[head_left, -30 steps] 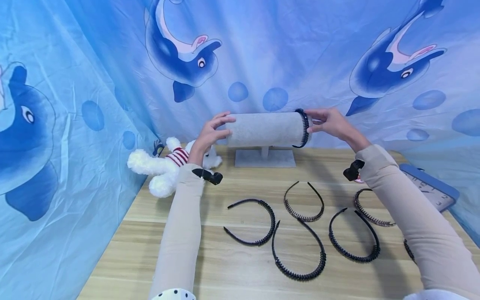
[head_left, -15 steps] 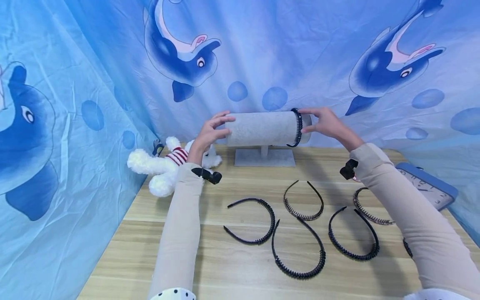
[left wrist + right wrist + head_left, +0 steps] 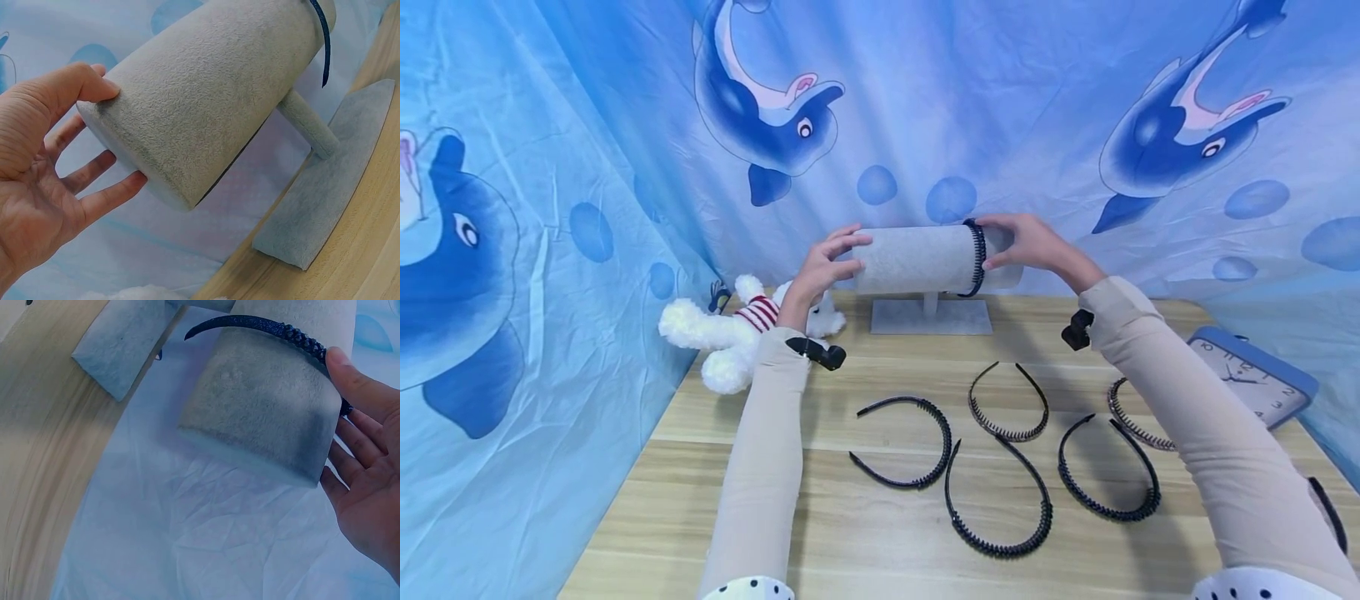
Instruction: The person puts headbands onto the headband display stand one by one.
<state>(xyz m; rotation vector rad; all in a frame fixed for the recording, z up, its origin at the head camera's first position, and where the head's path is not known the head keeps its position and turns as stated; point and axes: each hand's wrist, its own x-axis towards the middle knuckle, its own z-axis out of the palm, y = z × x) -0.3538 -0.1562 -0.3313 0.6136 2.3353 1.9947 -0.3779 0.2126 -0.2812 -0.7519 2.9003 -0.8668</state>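
Note:
A grey plush-covered cylinder display stand [image 3: 913,260] is at the back of the table, its flat base [image 3: 895,317] on the wood. A black toothed headband [image 3: 979,258] straddles the cylinder right of the middle, one tip hanging below it. My right hand [image 3: 1033,240] holds this headband, thumb on its front face and fingers reaching behind the cylinder in the right wrist view. At the cylinder's left end, my left hand [image 3: 823,268] steadies it, thumb [image 3: 97,87] on the side and fingertips around the end edge.
Several dark headbands lie on the table, including a headband [image 3: 943,450] at left and a headband [image 3: 1045,517] in the middle. A white plush toy [image 3: 718,333] lies beside my left wrist. A blue clock [image 3: 1262,379] lies at right. A dolphin-print curtain [image 3: 925,108] hangs behind.
My right hand has slid the headband leftward along the cylinder, from near its right end toward the middle. My left hand has stayed at the left end.

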